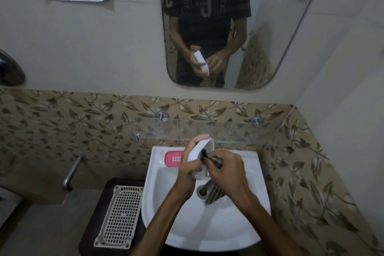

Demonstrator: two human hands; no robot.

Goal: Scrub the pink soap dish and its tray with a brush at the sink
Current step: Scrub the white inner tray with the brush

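The right hand [225, 169] covers most of the dark, motion-blurred brush [209, 159], and whether its bristles touch the white oval dish [200, 151] is unclear. The left hand [190, 170] hides that dish's lower half. Left of it, the pink slotted tray [172, 159] is partly covered. Below the right hand, the metal tap [212, 193] is half hidden.

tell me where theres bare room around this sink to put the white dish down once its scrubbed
Free: the front of the sink basin below the drain, and its back right rim under the glass shelf. Crowded: the back left rim holds the pink tray; mid-basin has both hands, the left hand gripping the white dish, the right hand holding the brush.
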